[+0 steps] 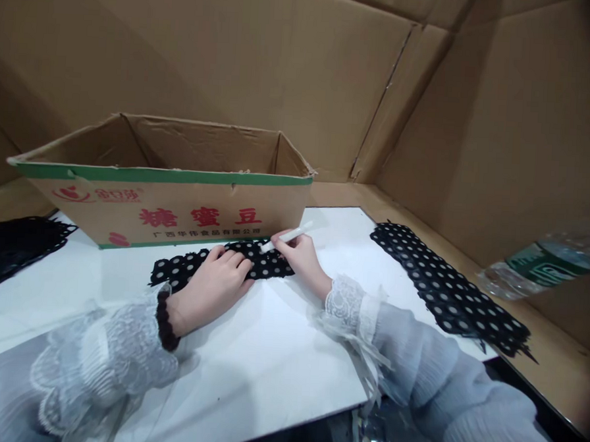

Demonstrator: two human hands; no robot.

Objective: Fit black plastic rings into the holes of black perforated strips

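Note:
A black strip with rows of pale dots (270,266) lies on the white board in front of the cardboard box. My left hand (215,283) rests on the strip's middle, palm down, fingers spread a little and holding nothing. In my right hand (300,254) a slim white pen-like tool (294,233) is pinched between thumb and fingers. Its tip points down and left, at the strip's dots near the right end. Whether the tip touches the strip is too small to tell.
An open cardboard box (192,199) with red lettering stands behind my hands. Dotted black strips (444,285) lie at the right, beside a plastic bottle (544,267). A dark stringy pile (17,246) is at the far left. Cardboard walls (332,71) enclose the back and right.

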